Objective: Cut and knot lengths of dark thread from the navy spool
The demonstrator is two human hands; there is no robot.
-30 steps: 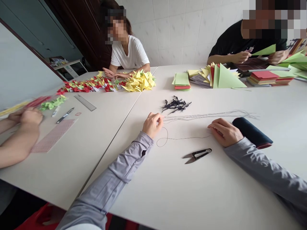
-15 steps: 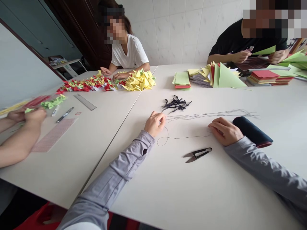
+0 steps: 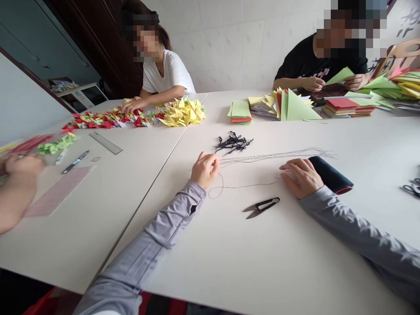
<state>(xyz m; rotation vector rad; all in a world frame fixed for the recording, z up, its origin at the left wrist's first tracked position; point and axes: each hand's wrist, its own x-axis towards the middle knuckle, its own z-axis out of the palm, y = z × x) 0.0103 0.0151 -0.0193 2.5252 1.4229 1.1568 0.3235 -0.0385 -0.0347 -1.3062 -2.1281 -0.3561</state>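
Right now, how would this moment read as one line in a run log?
left hand: at thread ends | right hand: beside dark roll | thread snips: between hands

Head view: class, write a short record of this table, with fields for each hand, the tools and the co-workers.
Left hand: fingers at the ends of long threads
Right hand: beside a dark roll, by a looped thread
Tools: snips
Nearby: black cords
Co-workers: one behind paper cranes; one holding green paper

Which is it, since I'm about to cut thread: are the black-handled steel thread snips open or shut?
The snips are shut: their steel blades meet in one point.
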